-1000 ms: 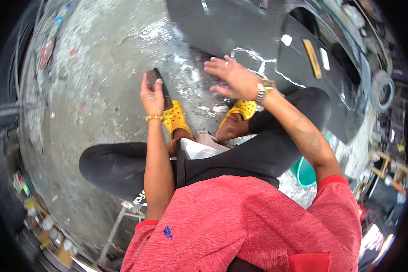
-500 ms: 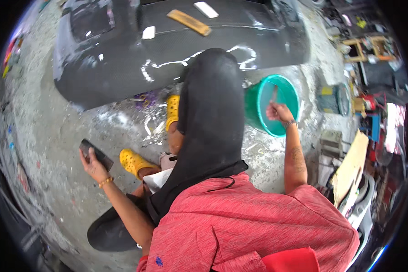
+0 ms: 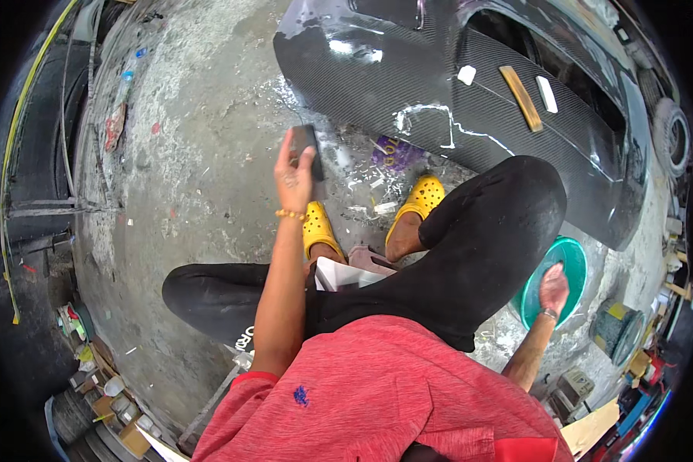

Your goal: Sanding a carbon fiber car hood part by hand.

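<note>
Here's the wide concrete floor point(image 3: 200, 162), scuffed and wet in patches, and across it sprawls the big dark panel point(image 3: 362, 96), carbon-weave surface gleaming under streaks of light. Next down in size, the green bucket point(image 3: 580, 256) sits just beyond the right knee, with what looks like cloudy water inside. Over at the bucket's mouth is the right hand point(image 3: 554, 286), fingers partly hidden; I can't tell from here whether they're apart, together or gripping something.

Down at the feet, two yellow clogs point(image 3: 319, 229) stand planted between the bent knees. And out front, above the left clog, the left hand point(image 3: 293, 175) is clamped on a dark block point(image 3: 310, 136), thumb on one side, fingers on the other, the block held clear of the panel.

Now, that block! Slim, flat-sided, probably light and fairly stiff, unlikely to break, though a wet face could turn slippery. Best hold, I'd say: across the middle by its long edges, leaving the broad face free, pretty much the grip we're watching.

Smaller still, on the panel: a slim wooden bar point(image 3: 522, 98), then a white strip point(image 3: 547, 94) beside it, and littlest of all, a stubby white piece point(image 3: 466, 75).
</note>
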### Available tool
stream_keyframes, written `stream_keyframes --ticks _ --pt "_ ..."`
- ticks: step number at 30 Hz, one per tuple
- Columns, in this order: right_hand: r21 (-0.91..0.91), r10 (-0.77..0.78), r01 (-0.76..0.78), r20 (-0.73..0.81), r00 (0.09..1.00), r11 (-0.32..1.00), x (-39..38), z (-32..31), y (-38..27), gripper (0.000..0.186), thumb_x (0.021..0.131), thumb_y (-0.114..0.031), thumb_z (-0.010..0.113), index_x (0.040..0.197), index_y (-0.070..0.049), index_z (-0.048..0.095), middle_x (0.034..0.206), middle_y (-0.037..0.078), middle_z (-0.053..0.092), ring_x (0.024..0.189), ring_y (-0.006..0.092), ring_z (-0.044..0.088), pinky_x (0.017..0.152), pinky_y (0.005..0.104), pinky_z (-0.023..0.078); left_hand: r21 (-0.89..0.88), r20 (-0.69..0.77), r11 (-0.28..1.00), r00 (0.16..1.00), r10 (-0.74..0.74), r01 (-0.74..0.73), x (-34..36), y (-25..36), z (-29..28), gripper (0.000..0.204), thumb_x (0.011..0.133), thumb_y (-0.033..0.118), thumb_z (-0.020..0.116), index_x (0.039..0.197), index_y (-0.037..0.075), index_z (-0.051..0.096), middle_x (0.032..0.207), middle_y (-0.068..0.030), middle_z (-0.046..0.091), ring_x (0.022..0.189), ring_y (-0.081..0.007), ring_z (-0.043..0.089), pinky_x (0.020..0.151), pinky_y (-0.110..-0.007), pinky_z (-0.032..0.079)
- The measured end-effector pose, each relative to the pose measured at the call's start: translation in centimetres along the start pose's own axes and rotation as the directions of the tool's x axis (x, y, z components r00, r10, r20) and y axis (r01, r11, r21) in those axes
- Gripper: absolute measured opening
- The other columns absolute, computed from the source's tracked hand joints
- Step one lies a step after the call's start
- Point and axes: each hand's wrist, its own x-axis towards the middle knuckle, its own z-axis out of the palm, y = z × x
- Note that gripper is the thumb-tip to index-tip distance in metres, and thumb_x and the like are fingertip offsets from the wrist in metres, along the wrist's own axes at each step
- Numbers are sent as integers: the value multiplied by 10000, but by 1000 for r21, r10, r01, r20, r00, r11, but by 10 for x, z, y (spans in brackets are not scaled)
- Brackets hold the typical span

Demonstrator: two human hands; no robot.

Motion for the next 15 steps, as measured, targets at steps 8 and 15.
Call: stream_keyframes --ticks 8,15 --pt "-870 504 -218 40 863 443 211 444 279 528 1105 -293 410 1429 114 498 1440 261 577 1309 337 595 1158 451 450 -354 192 933 981 4 65 57 114 153 642 915 202 760 1499 60 536 1140 -149 719 1012 -190 657 915 -327 518" --pt "-878 662 269 -70 746 -396 306 569 442 587 1039 -543 548 1185 6 693 1018 72 762 915 170 731 853 325 599 -746 116 618 962 -246 248 91 94 155 411 929 57 678 1330 -12 625 1171 -83 708 1014 -192 656 891 -336 522"
